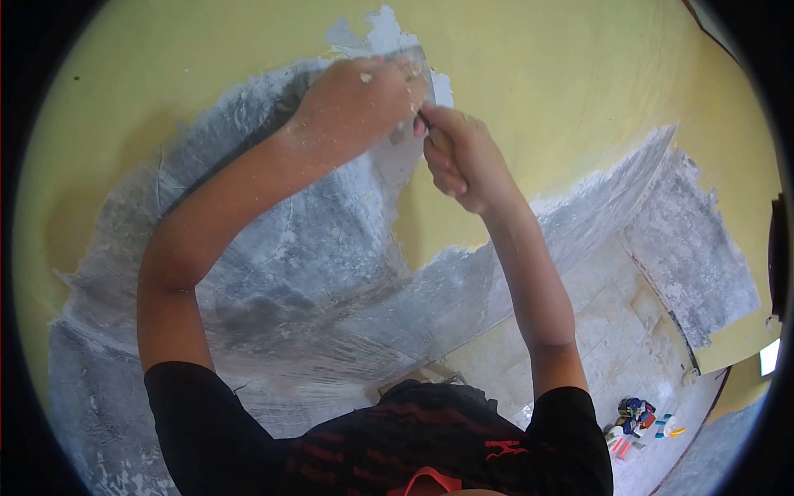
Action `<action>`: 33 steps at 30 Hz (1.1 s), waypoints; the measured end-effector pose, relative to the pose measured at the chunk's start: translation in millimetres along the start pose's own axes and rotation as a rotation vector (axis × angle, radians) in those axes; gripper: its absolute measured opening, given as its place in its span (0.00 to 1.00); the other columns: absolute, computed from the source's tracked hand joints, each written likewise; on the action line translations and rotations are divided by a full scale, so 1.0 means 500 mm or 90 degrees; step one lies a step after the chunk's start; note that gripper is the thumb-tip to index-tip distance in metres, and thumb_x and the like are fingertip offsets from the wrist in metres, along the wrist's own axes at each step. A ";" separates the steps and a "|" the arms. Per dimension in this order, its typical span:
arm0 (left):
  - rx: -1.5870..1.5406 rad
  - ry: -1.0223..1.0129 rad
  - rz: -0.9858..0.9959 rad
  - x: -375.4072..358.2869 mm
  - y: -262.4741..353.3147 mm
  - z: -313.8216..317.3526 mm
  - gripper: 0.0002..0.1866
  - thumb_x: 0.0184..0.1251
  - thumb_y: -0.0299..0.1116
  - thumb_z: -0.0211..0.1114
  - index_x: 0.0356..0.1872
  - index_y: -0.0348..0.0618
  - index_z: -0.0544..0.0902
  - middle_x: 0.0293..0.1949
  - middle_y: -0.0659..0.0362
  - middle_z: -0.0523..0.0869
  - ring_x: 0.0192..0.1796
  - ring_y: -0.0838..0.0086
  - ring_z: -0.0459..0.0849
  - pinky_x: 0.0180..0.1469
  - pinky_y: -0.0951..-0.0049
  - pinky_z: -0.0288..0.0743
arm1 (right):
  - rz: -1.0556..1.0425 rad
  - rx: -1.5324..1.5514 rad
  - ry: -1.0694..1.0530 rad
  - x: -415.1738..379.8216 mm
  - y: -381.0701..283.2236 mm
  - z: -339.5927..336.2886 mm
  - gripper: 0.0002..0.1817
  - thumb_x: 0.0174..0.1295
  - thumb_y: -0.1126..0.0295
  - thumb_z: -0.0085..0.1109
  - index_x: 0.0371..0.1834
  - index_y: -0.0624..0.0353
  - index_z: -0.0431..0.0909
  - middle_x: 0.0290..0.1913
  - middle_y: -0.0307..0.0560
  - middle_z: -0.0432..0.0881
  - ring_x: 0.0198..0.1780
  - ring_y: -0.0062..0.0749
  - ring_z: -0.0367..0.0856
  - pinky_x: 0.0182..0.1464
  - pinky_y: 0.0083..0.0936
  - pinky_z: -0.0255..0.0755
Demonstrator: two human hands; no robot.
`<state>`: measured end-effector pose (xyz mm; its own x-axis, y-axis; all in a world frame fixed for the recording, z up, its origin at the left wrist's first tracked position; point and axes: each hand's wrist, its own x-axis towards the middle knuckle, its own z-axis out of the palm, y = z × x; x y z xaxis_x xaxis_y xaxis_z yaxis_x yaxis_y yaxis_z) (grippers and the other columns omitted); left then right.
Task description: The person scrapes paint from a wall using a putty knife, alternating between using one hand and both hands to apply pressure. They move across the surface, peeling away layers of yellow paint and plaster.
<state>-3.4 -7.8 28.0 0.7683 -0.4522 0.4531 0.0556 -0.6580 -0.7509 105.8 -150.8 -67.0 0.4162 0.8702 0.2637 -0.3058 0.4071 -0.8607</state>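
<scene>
at upper centre, right hand (470, 157) clenches scraper (416, 56); left hand (360, 95) touches its blade, finger grip unclear; slipping could cut skin.

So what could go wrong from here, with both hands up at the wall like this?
The bare left hand sits right by the flat grey blade, so a slip might cut its fingers.

Pale flakes dot that hand; loose bits could drop toward the face.

If the right hand tilts the tool, an edge may gouge the yellow painted wall.
</scene>
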 end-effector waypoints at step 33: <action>0.005 0.021 0.011 0.013 0.007 0.015 0.05 0.66 0.32 0.70 0.40 0.47 0.85 0.37 0.59 0.90 0.40 0.65 0.95 0.41 0.68 0.90 | 0.040 0.021 -0.031 0.018 -0.015 -0.032 0.19 0.84 0.53 0.53 0.36 0.53 0.77 0.15 0.30 0.63 0.09 0.14 0.51 0.12 0.19 0.43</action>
<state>6.7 -8.7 24.7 0.7478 -0.4834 0.4552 0.0469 -0.6454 -0.7624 125.7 -150.4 -65.1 0.3529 0.9067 0.2309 -0.3579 0.3589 -0.8620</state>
